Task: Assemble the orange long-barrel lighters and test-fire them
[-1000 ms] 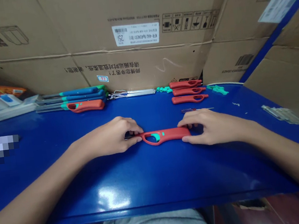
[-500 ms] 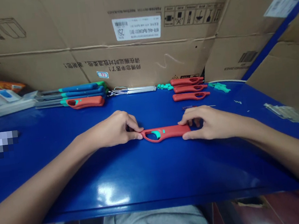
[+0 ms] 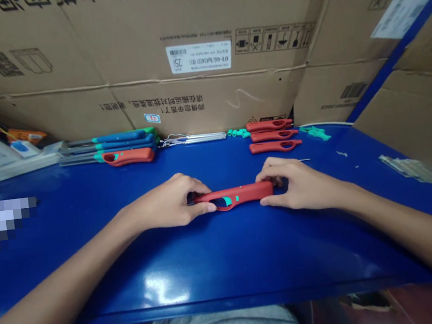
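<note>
A red utility lighter handle [image 3: 253, 192] with a green trigger and a small green button lies lengthwise between my hands, just above or on the blue table. The fingers and thumb of my left hand [image 3: 181, 202] pinch its narrow end, by the trigger opening. At the other end, my right hand [image 3: 294, 184] grips the wide butt between thumb and fingers. Its upper edge is tipped a little into view. My left fingers partly cover the narrow tip.
Three red handle shells [image 3: 275, 146] lie at the back right beside green plastic parts [image 3: 316, 132]. Silver metal tubes [image 3: 206, 137] with wires lie at the back middle. Finished-looking lighters [image 3: 129, 156] are stacked at back left. Clear strips [image 3: 411, 166] lie right. Cardboard [image 3: 128, 47] walls the back.
My left hand has shifted its hold further along the narrow end. The handle has tilted, so more of its upper edge shows. The camera view has tipped up slightly.
</note>
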The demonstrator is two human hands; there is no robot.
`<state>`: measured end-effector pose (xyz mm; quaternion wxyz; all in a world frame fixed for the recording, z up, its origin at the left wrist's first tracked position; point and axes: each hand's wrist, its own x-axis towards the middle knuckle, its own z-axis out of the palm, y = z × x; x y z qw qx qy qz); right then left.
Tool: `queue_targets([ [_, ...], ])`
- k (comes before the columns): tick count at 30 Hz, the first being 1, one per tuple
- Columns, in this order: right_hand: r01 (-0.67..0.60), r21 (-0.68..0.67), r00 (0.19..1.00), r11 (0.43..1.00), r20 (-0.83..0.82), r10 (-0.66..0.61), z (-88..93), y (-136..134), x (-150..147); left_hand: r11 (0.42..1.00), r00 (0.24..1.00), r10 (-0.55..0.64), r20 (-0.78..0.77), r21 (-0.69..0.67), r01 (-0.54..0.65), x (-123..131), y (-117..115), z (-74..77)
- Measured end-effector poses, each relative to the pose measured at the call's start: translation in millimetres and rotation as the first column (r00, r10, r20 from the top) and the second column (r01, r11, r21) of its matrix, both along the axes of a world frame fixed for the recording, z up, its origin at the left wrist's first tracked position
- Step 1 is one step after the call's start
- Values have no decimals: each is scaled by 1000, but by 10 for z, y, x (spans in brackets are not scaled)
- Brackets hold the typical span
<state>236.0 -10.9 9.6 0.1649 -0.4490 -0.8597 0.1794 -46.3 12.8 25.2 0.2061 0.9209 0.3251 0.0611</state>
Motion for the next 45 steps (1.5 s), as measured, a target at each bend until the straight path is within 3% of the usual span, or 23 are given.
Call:
queue_targets([
  [4,-7,75,1000,997,14,6,27,-35,-28,980,1000,-7,-16,199,10,6,-26,-30],
  [9,-91,77,996,993,13,90,-3,-71,-58,941,999,-46,-17,335,49,39,-29,-79],
  [14,-198,269,979,942,1,206,-78,-63,-46,896,998,-59,-11,439,58,51,-36,-105],
  [17,-195,318,975,928,-38,218,-88,-50,-35,847,998,-66,15,529,49,38,-26,-128],
  [20,-104,212,984,972,-121,132,-57,-60,-65,778,997,-73,33,627,36,44,-26,-148],
  [23,-100,-43,973,994,-214,89,-1,-107,-142,699,994,-104,34,713,49,93,-65,-137],
  [25,-193,-229,956,954,-262,131,34,-145,-198,650,991,-131,28,757,64,139,-112,-111],
  [27,-260,-312,942,914,-289,170,58,-177,-237,615,991,-135,24,786,64,176,-158,-84],
  [33,-210,-375,960,903,-256,117,58,-213,-256,568,997,-60,57,823,-13,198,-212,-78],
  [38,-150,-224,971,963,-215,101,20,-208,-305,558,996,-39,85,828,-49,210,-237,-102],
  [45,-112,-287,982,951,-178,62,2,-200,-339,557,996,25,85,826,-84,243,-289,-105],
])
